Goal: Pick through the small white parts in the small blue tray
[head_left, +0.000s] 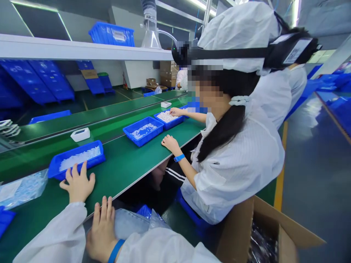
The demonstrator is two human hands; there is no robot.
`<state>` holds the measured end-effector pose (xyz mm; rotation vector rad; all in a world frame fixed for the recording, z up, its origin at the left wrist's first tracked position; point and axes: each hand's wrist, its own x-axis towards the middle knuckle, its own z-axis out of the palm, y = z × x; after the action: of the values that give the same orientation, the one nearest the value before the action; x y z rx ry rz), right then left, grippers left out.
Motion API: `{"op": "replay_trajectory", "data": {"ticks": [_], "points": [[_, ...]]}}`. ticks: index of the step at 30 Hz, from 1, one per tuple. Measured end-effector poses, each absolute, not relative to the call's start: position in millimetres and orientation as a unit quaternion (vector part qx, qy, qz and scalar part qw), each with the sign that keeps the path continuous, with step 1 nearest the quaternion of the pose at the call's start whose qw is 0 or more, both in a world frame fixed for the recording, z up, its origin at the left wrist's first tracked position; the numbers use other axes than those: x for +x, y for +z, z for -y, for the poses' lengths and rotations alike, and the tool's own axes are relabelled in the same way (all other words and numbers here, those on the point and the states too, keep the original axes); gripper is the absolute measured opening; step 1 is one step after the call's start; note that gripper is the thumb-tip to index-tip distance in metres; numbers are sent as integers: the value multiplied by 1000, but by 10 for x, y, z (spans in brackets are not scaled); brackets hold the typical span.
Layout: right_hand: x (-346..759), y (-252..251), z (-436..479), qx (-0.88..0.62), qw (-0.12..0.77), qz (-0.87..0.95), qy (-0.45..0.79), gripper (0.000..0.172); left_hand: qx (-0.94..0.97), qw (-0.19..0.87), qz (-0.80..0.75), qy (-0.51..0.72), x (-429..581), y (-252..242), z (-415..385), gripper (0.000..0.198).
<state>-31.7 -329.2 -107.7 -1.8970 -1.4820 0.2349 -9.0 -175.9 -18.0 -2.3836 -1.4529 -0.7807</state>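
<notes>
My left hand [78, 185] reaches over the green worktop with its fingers spread and nothing in them. Its fingertips are at the near rim of a blue tray [56, 171]; whether they touch it I cannot tell. Small white pieces [79, 157] lie in that tray. At the worktop's front edge, my right hand [102, 229] is stretched out flat, holding nothing, with a blue band at its wrist. To the left lies a clear plastic bag [30, 186] of pale blue pieces. Behind the tray is a small white device [80, 134].
A co-worker [236, 160] in white sits at my right, one hand in a blue tray [175, 122] of white pieces. Another blue tray [144, 140] stands beside it. An open cardboard box [236, 237] is on the floor. A white shelf [68, 48] crosses above the worktop [128, 164].
</notes>
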Motion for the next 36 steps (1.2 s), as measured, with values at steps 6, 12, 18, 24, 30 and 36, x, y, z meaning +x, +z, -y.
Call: {"op": "replay_trajectory", "data": {"ticks": [6, 12, 18, 24, 30, 36], "points": [[-277, -1101, 3302, -715, 356, 594, 94, 102, -809, 138, 504, -270, -77, -226, 1754, 51], [-107, -1009, 3477, -692, 351, 623, 96, 97, -801, 121, 536, -239, -69, -173, 1880, 52], [92, -892, 3701, -674, 357, 642, 75, 78, -812, 104, 520, -245, -104, -183, 1928, 52], [235, -837, 3835, -653, 343, 673, 47, 65, -821, 62, 510, -249, -172, -142, 2001, 51], [252, -861, 3840, -646, 322, 691, 28, 61, -813, 9, 529, -243, -265, -188, 1967, 55], [147, -871, 3808, -673, 297, 678, 1, 62, -807, -7, 542, -233, -293, -237, 1936, 56]]}}
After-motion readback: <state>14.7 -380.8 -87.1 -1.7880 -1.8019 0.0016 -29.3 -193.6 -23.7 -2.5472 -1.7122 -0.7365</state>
